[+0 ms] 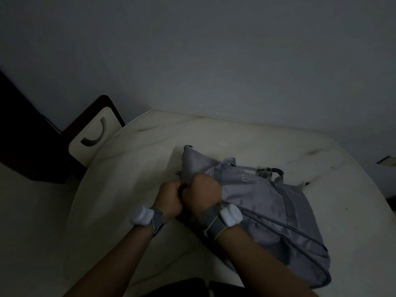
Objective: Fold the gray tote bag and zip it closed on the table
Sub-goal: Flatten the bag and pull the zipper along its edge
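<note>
The gray tote bag lies crumpled on the white table, spreading from the middle toward the near right edge. Its handles sit at the far side by a small label patch. My left hand and my right hand are pressed together at the bag's left edge, both closed as fists on the fabric there. What lies between the fingers is hidden. Each wrist wears a gray strap with a white sensor.
A dark-framed chair with a pale back stands at the table's far left. A gray wall rises behind the table. The room is dim. A small dark object sits by the wall at the far right.
</note>
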`<state>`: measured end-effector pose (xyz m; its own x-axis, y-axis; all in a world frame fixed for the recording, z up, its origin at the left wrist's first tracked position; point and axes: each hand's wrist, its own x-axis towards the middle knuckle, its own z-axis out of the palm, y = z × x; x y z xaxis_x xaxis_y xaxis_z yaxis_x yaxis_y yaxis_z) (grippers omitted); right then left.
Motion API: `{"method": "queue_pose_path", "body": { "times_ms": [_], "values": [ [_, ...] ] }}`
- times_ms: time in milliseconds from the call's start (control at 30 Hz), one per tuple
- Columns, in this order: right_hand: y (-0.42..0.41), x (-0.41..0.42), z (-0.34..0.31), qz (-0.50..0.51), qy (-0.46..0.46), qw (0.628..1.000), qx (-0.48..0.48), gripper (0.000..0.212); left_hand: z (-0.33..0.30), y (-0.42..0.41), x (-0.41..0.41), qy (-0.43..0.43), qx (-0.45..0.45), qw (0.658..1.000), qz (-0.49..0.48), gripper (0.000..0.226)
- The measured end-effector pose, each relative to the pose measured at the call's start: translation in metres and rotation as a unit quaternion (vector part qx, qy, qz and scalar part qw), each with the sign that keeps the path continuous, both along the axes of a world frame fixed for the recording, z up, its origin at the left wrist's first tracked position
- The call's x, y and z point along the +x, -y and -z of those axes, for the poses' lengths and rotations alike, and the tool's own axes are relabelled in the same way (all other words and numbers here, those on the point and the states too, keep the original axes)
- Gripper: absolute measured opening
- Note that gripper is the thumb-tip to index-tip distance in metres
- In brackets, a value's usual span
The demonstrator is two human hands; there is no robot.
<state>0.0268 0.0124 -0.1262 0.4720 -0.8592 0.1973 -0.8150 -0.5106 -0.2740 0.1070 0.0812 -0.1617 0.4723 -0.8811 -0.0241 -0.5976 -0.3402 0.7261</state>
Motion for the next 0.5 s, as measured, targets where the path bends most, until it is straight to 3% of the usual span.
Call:
{"method": "queue_pose_path", "body": {
  "times_ms": [100,167,267,400,500],
  "values": [
    [0.001,-0.002,-0.008,0.041,0.025,0.997,0.066,0.042,-0.003,0.005,-0.012,0.044,-0.03,0.998,-0.037,0.027],
    [0.003,-0.011,-0.009,0.062,-0.023,0.992,0.109,0.033,-0.003,0.007,-0.014,0.059,-0.028,0.997,-0.051,0.02],
    [0.006,-0.027,-0.006,0.0,-0.01,0.989,0.145,0.017,-0.003,0.01,-0.015,0.037,-0.031,0.997,-0.063,0.013],
    [0.005,-0.033,-0.018,0.001,0.022,0.995,0.094,0.018,-0.009,0.015,-0.013,0.026,-0.008,1.0,-0.013,0.013],
    [-0.002,-0.014,-0.027,-0.03,-0.049,0.996,0.071,0.026,-0.016,0.017,-0.014,-0.007,-0.018,0.999,0.026,0.019]
  ]
}}
